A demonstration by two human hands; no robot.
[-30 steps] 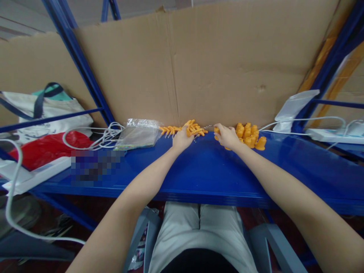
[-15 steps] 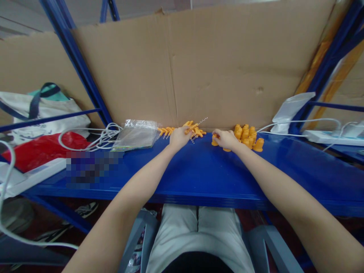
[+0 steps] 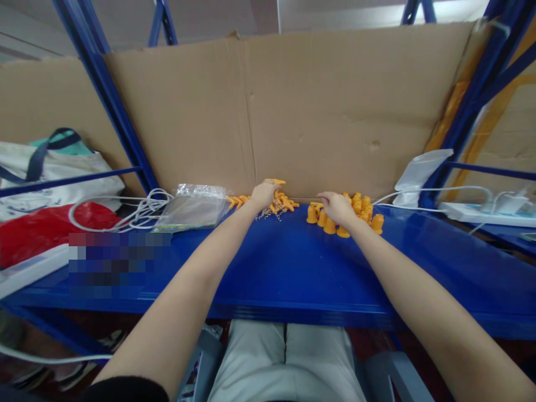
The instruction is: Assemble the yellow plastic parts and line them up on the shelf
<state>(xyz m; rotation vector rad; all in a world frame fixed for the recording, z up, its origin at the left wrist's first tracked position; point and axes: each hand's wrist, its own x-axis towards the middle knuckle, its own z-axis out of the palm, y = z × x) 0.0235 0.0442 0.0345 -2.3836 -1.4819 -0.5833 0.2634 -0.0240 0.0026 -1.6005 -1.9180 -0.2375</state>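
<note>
My left hand [image 3: 263,194] is closed on a slim orange plastic piece [image 3: 276,181], which sticks out to the right past the fingertips. Beneath it lies a loose pile of similar orange pieces [image 3: 286,203] with thin, chain-like strands [image 3: 264,213] among them; more orange pieces [image 3: 237,201] lie to its left. My right hand [image 3: 338,208] hovers over a group of orange cup-shaped parts [image 3: 330,226], its forefinger stretched to the left and nothing visible in it. Several of these parts stand in a slanting front row, others [image 3: 362,205] behind the wrist. The right hand partly covers the group.
A blue tabletop [image 3: 285,268] runs up to a tall cardboard sheet [image 3: 318,111]. On the left are clear plastic bags [image 3: 195,205], coiled white cable [image 3: 146,206], a red bag [image 3: 54,229] and a cloth bag [image 3: 84,173]. A white power strip [image 3: 486,215] lies on the right.
My right hand has come off the leftmost orange cup, which now stands at the row's end. My left hand has lifted an orange piece above the pile. The view has tilted up slightly.
</note>
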